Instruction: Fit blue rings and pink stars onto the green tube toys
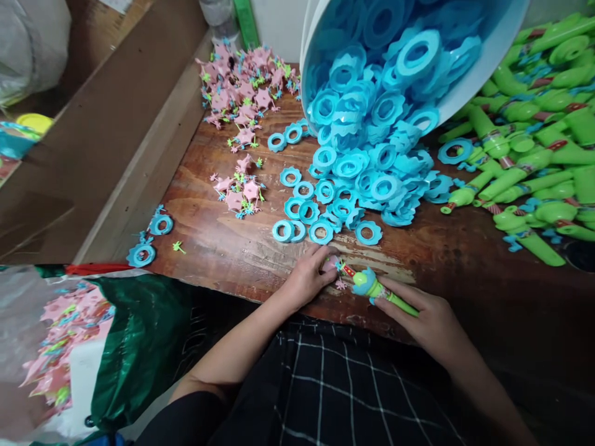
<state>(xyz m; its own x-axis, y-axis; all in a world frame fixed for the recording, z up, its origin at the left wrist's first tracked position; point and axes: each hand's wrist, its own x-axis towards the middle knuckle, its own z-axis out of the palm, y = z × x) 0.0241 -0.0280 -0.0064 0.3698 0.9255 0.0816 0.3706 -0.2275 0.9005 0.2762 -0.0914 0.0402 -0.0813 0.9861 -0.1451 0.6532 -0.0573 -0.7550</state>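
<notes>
My right hand (425,316) is closed around a green toy stick (385,293) with a blue piece on its head, held just above the near edge of the wooden table (232,248). My left hand (309,275) pinches a small pink piece (331,263) at the stick's red-striped tip. Blue rings (320,232) lie loose right behind my hands. They spill from a tipped white tub (483,62) full of the same rings.
A heap of green toy sticks (534,142) fills the right side. Pink star pieces (242,83) lie at the back left and in a smaller cluster (239,189). A green bag (134,347) and a clear bag of pink stars (56,341) sit at my lower left.
</notes>
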